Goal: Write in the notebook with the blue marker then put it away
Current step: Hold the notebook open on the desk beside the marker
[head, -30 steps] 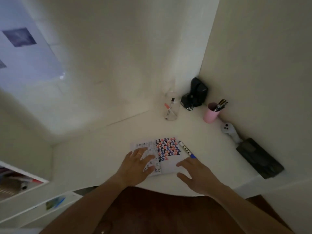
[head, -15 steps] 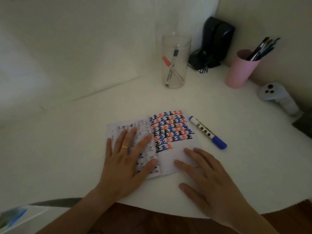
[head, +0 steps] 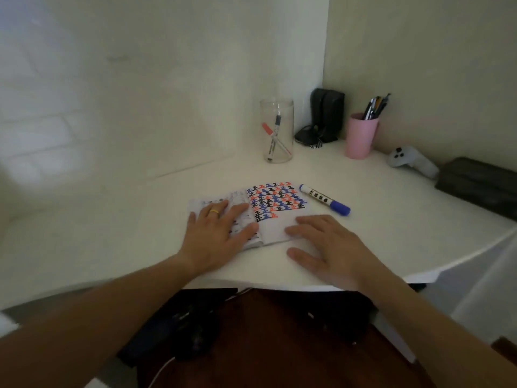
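An open notebook (head: 277, 203) lies on the white desk (head: 112, 236), its right page filled with rows of black, red and blue marks. My left hand (head: 216, 233), with a yellow ring, lies flat on the left page with fingers spread. My right hand (head: 327, 247) rests flat on the lower right corner of the notebook and the desk, holding nothing. The blue marker (head: 324, 199), capped, lies on the desk just right of the notebook, a little beyond my right fingertips.
A clear glass jar (head: 277, 133) holding a red and a black marker stands behind the notebook. A pink cup (head: 361, 137) of pens, a black device (head: 326, 119), a white controller (head: 411, 161) and a dark case (head: 481, 186) line the right wall.
The camera view has tilted down and come closer to the desk, then pulled back slightly. Both hands stay flat on the notebook; the marker has not moved.
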The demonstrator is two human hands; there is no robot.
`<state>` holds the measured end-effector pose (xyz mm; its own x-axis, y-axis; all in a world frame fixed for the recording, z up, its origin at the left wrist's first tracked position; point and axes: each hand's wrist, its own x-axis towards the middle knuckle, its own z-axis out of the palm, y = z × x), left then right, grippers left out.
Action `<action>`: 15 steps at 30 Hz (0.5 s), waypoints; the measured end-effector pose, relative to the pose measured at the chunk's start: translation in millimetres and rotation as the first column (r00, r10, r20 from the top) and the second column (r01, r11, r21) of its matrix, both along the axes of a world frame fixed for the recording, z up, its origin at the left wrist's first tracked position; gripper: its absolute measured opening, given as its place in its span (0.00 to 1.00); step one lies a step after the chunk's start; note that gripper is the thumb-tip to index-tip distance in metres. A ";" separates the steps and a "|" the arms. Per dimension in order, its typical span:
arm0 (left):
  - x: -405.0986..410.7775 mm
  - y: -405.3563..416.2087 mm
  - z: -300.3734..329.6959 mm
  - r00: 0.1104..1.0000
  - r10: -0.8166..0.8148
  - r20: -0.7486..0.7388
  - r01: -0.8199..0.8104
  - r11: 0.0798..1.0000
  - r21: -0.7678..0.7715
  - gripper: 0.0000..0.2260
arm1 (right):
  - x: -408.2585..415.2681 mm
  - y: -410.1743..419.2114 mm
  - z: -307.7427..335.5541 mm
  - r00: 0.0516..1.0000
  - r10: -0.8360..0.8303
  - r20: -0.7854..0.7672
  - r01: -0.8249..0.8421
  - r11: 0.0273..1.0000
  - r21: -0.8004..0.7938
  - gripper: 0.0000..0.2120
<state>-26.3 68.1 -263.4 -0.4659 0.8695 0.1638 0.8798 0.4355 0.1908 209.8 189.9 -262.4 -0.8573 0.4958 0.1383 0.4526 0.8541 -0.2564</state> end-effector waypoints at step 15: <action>32.7 -37.8 7.2 0.937 -0.146 -0.317 0.172 0.983 0.058 0.19 | -1.3 -27.3 11.3 0.991 -0.126 0.040 0.121 0.986 0.111 0.21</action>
<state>6.4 30.4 -256.2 -0.2373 0.9050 0.3530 0.9574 0.2794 -0.0727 208.5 162.7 -251.2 -0.7974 0.5825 0.1578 0.5655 0.8125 -0.1415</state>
